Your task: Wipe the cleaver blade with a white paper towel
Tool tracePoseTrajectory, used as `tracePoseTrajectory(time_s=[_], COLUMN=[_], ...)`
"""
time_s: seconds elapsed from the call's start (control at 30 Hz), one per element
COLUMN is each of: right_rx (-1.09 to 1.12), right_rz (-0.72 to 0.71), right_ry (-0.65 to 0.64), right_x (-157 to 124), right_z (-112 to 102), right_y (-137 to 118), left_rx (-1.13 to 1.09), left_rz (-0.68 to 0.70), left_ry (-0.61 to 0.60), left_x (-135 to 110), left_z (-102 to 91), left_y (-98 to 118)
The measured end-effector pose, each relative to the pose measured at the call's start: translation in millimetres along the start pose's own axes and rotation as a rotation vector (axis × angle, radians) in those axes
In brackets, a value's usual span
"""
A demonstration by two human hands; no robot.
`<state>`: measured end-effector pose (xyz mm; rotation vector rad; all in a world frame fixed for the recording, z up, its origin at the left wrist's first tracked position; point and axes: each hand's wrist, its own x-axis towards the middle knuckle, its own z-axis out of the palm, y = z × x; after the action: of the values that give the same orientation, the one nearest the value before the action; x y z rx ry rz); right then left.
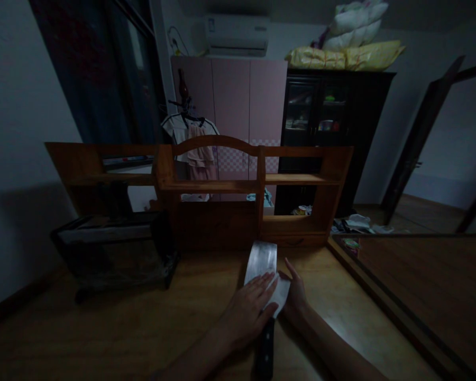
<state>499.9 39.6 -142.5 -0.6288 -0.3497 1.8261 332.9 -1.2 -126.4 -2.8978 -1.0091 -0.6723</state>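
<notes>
A cleaver with a broad steel blade and a black riveted handle lies along the wooden desk, its handle toward me. My left hand rests over the blade, with its fingers and thumb on a folded white tissue. Just right of the blade is my right hand, close against the tissue's edge. One digit stretches up and apart, while its other fingers are partly hidden behind the tissue. The part of the blade under the left hand and tissue is covered.
A wooden shelf unit stands along the desk's far edge. At the left is a dark, glossy box-like object. A raised wooden edge runs down the right side. Beyond are pink wardrobes and a dark cabinet. The room is dim.
</notes>
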Motion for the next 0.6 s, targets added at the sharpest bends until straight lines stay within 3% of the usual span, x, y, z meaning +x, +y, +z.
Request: tracePoseTrajectory(time_s=[0.1,0.2,0.43,0.6], right_rx=[0.066,0.122,0.088,0.067], right_rz=[-0.017,-0.031,0.003,-0.006], right_ry=[0.006,-0.093,-0.169,-0.209], right_x=[-1.2,-1.6,-2.9,-6.0], right_z=[0.1,0.8,0.3,5.1], right_y=[-5.7,-9.1,-10.4,-11.0], left_rx=[0.009,0.031,0.074,0.087], left_rz=[-0.025,-0.068,-0.322,-0.254], left_ry=[0.017,0.041,0.163,0.187], left_x=[0.2,0.1,-2.6,-2.5], left_z=[1.1,4.9,16.5,11.0], left_y=[-3.4,-9.1,-25.0,-25.0])
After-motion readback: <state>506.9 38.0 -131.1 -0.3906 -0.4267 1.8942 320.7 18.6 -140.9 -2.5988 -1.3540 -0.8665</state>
